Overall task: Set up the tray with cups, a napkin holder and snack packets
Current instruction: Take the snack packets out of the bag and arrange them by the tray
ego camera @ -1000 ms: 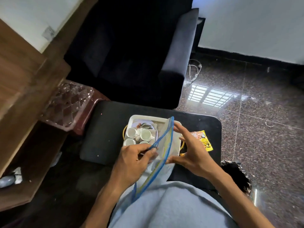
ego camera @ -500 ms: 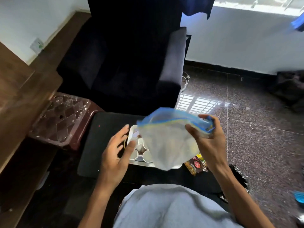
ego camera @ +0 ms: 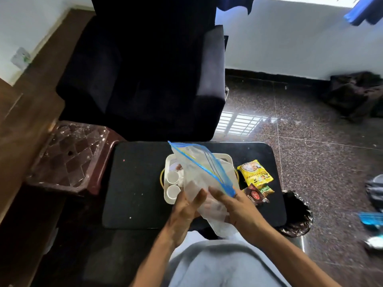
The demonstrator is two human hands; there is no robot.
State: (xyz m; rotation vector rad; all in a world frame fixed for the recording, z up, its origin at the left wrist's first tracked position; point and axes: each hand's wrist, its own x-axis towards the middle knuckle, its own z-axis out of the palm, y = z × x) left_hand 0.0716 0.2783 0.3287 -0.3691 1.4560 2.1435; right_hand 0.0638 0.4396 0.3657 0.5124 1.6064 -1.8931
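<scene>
view: one wide-angle head camera | faces: forward, steeply down | near: grey-clad lap (ego camera: 217,266) at bottom edge | middle: flat black rectangular surface (ego camera: 134,183), close | far: dark upholstered armchair (ego camera: 145,79)

On the dark red packet (ego camera: 256,196), lying to your right on the black table (ego camera: 134,183), pale capitals near its lower edge appear to spell "MIXTURE". A round red emblem above them is too small to read. The yellow packet (ego camera: 254,174) just beside it carries 1 band of dark lettering, too blurred to read. The print on the green packet (ego camera: 267,189) is also illegible.
</scene>
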